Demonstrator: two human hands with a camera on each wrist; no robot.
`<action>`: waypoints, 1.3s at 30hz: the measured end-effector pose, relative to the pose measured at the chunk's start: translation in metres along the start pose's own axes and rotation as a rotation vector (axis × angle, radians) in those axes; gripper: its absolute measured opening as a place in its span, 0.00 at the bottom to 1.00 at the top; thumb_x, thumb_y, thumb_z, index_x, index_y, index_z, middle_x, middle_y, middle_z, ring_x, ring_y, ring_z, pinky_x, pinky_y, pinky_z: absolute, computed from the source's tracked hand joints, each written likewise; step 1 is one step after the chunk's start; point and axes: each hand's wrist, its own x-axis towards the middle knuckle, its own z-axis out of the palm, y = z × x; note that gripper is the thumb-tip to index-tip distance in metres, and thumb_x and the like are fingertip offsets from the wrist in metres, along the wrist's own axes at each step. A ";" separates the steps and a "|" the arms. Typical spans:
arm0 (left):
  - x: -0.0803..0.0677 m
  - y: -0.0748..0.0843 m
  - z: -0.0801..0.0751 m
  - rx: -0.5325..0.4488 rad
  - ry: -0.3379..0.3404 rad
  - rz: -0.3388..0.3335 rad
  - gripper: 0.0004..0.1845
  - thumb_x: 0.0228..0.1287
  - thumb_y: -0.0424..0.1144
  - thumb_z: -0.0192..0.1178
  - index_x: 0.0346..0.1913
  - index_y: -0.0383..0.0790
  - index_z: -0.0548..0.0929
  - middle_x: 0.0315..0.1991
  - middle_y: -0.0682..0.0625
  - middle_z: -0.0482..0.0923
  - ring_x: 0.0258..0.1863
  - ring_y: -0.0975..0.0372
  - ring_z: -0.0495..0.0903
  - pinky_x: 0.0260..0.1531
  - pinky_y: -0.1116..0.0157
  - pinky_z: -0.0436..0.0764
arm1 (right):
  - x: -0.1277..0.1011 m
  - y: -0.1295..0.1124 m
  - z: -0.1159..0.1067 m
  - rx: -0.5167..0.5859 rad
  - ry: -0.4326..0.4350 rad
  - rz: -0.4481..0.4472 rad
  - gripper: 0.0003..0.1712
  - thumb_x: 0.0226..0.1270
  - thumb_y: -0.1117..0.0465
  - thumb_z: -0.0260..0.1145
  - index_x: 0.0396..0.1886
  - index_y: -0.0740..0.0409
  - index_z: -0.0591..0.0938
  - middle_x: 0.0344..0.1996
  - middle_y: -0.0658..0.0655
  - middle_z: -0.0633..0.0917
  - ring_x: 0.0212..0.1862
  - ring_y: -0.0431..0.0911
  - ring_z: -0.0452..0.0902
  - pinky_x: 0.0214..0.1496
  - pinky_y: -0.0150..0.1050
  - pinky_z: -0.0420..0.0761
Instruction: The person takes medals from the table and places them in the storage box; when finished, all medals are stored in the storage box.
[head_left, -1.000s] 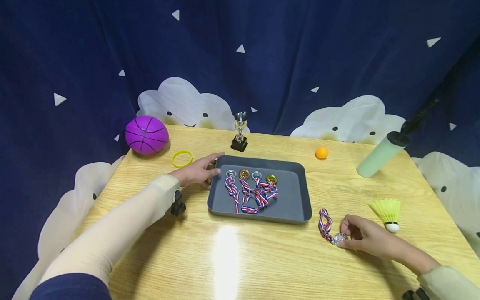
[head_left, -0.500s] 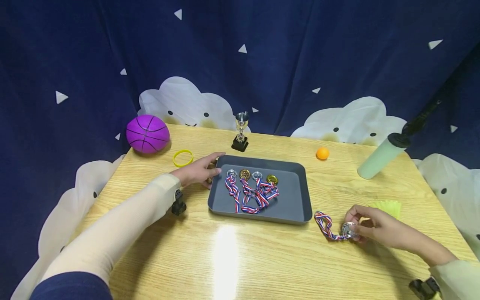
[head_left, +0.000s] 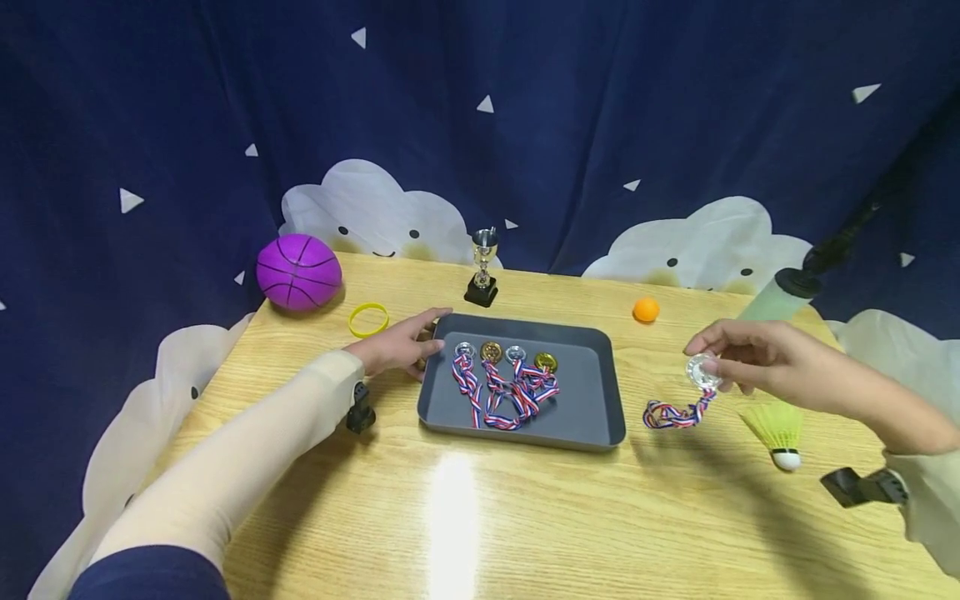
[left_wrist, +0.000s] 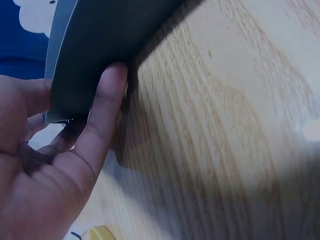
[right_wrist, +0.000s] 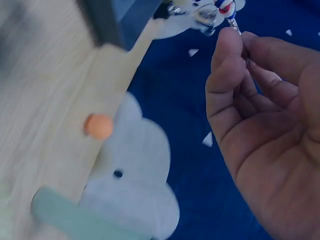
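- Head view, nearest item: right hand point(head_left: 757, 360), raised above the wooden table point(head_left: 525, 517); fingertips pinch a silver medal point(head_left: 702, 372) by its round metal disc, apparently so the rest hangs free.
- Ribbon point(head_left: 673, 412), woven red-white-blue, trails down from the disc; its bunched end rests on the table below and left of the right hand.
- Yellow shuttlecock point(head_left: 776, 429), feathered skirt, white cork tip, lies just below the right hand.
- Left hand point(head_left: 397, 343), fingers straight and relaxed, rests against the left wall of the grey tray point(head_left: 592, 417), likely steadying it; the left wrist view shows a finger along that smooth wall.
- Four medals point(head_left: 504, 352), silver and gold, lie in a row inside the tray, between the hands.
- Beyond the left hand: yellow wristband point(head_left: 367, 319), purple ball point(head_left: 298, 272), small trophy point(head_left: 482, 268).
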 end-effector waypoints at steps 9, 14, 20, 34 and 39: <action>-0.003 0.002 0.000 0.001 0.001 0.009 0.37 0.84 0.34 0.47 0.86 0.51 0.45 0.81 0.31 0.50 0.62 0.38 0.80 0.46 0.54 0.94 | 0.068 -0.014 0.027 0.226 -0.236 0.030 0.13 0.76 0.68 0.64 0.56 0.66 0.81 0.35 0.53 0.87 0.32 0.42 0.82 0.29 0.35 0.85; -0.004 0.001 0.001 -0.010 -0.004 0.010 0.37 0.84 0.34 0.47 0.86 0.51 0.44 0.81 0.31 0.51 0.64 0.38 0.80 0.47 0.53 0.94 | 0.098 -0.002 0.057 0.236 -0.304 0.125 0.12 0.75 0.69 0.65 0.54 0.69 0.80 0.36 0.59 0.86 0.33 0.42 0.82 0.35 0.35 0.89; -0.002 0.001 0.000 -0.003 -0.003 0.008 0.37 0.84 0.34 0.47 0.86 0.51 0.44 0.80 0.31 0.53 0.56 0.42 0.84 0.45 0.55 0.94 | 0.122 0.005 0.084 0.113 -0.307 0.161 0.08 0.73 0.74 0.63 0.49 0.70 0.78 0.34 0.62 0.85 0.34 0.43 0.84 0.37 0.39 0.93; -0.005 0.000 0.000 -0.010 -0.005 0.002 0.38 0.83 0.34 0.48 0.86 0.52 0.44 0.83 0.32 0.48 0.64 0.39 0.80 0.47 0.55 0.94 | 0.145 0.017 0.106 -0.297 -0.269 0.049 0.10 0.60 0.77 0.68 0.36 0.62 0.78 0.28 0.57 0.81 0.30 0.44 0.75 0.34 0.35 0.78; -0.002 0.000 0.000 -0.001 -0.006 0.006 0.37 0.84 0.34 0.47 0.86 0.51 0.44 0.82 0.32 0.49 0.60 0.41 0.82 0.46 0.56 0.94 | 0.146 0.020 0.108 -0.340 -0.250 0.031 0.09 0.60 0.74 0.70 0.34 0.62 0.78 0.28 0.57 0.81 0.32 0.45 0.72 0.34 0.37 0.76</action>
